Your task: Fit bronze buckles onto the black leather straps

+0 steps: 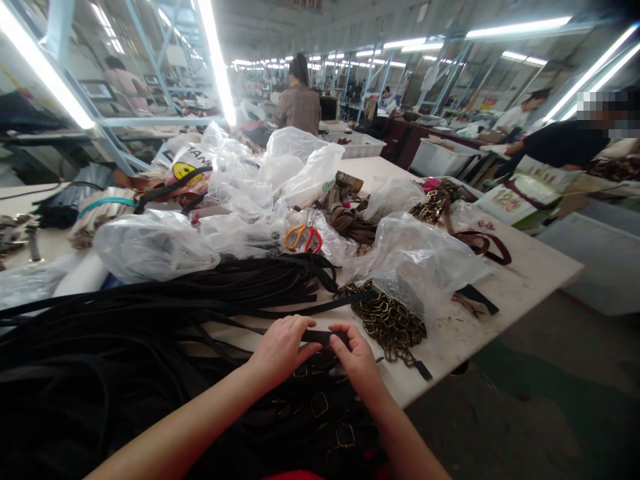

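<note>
Black straps with metal buckles (300,427) lie nearest the camera, so dark that single pieces are hard to tell apart. Just beyond them, the left hand (285,343) and right hand (356,357) both pinch one black strap (318,337) between thumb and fingers, a short stretch showing between them. To its right, brass-coloured buckles (393,319) lie heaped on the pale tabletop (525,283) against a clear plastic bag (417,257); scissors (309,225) rest farther back.
</note>
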The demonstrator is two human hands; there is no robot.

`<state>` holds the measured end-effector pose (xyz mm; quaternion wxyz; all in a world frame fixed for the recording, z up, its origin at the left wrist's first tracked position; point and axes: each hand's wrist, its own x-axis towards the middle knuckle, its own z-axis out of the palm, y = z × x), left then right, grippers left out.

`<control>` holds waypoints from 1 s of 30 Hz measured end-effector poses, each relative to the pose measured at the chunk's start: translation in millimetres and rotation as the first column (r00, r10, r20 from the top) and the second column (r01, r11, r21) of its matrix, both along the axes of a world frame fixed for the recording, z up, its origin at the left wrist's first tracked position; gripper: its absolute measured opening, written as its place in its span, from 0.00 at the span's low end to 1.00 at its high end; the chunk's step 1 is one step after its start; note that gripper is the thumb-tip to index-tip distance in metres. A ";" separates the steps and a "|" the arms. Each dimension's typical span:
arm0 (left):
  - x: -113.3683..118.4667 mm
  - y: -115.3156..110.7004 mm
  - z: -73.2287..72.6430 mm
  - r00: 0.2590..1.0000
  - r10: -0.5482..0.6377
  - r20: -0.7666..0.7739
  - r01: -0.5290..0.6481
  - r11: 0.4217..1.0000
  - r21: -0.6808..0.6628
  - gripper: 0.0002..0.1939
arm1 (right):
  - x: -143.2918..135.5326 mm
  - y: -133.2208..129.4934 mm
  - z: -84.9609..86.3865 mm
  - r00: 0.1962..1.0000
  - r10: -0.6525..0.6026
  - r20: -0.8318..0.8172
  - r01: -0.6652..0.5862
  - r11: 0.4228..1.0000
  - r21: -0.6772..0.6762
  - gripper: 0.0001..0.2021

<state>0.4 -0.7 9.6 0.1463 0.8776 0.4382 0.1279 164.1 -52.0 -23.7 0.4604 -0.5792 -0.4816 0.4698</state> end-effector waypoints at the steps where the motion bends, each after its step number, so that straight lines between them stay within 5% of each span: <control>1: 0.9 0.8 0.2 1.000 0.006 0.017 -0.005 0.998 -0.062 0.10 | 1.2 0.0 -1.2 1.000 0.010 0.011 -0.010 1.000 0.009 0.14; 5: 4.9 2.7 -2.3 0.997 0.017 -0.077 -0.032 0.981 -0.193 0.10 | 17.7 9.1 -6.6 0.936 0.044 0.350 -0.085 0.991 0.103 0.12; 9: 10.0 1.1 -2.4 0.989 0.073 -0.128 -0.097 0.976 -0.193 0.11 | 44.7 32.3 -14.2 0.555 -0.090 0.827 -0.040 0.990 0.134 0.09; 12: 11.5 0.7 0.9 0.990 0.091 -0.105 -0.116 0.958 -0.263 0.11 | 54.9 51.1 -22.0 0.233 -0.115 0.966 0.021 0.993 0.113 0.06; 14: 10.6 0.7 2.2 0.992 0.111 -0.063 -0.125 0.945 -0.303 0.11 | 55.4 59.8 -25.9 0.114 -0.110 0.987 0.027 0.994 0.108 0.07; 17: 7.7 0.4 -0.1 0.991 0.135 0.009 -0.123 0.930 -0.346 0.11 | 54.5 64.2 -27.4 0.057 -0.109 0.992 0.015 0.994 0.109 0.09; 21: 4.5 3.2 -8.0 0.970 0.193 0.146 -0.123 0.912 -0.392 0.11 | 60.6 58.7 -21.2 0.160 -0.147 0.976 -0.013 0.989 0.151 0.06; 24: 3.7 9.8 -11.9 0.911 0.302 0.281 -0.142 0.869 -0.474 0.12 | 61.5 51.2 -12.9 0.494 -0.221 0.841 0.064 0.974 0.218 0.06; 27: 3.3 16.0 -10.9 0.840 0.396 0.372 -0.123 0.805 -0.580 0.12 | 47.0 41.9 -3.0 0.928 -0.145 0.342 0.120 0.988 0.094 0.09; 28: 3.0 17.0 -9.4 0.819 0.417 0.394 -0.111 0.789 -0.605 0.12 | 38.8 38.6 0.7 0.991 -0.086 0.105 0.085 0.996 0.010 0.11; 30: 2.0 17.3 -5.0 0.791 0.439 0.427 -0.082 0.767 -0.636 0.13 | 20.8 32.3 8.1 0.946 -0.002 -0.325 -0.046 0.989 -0.139 0.13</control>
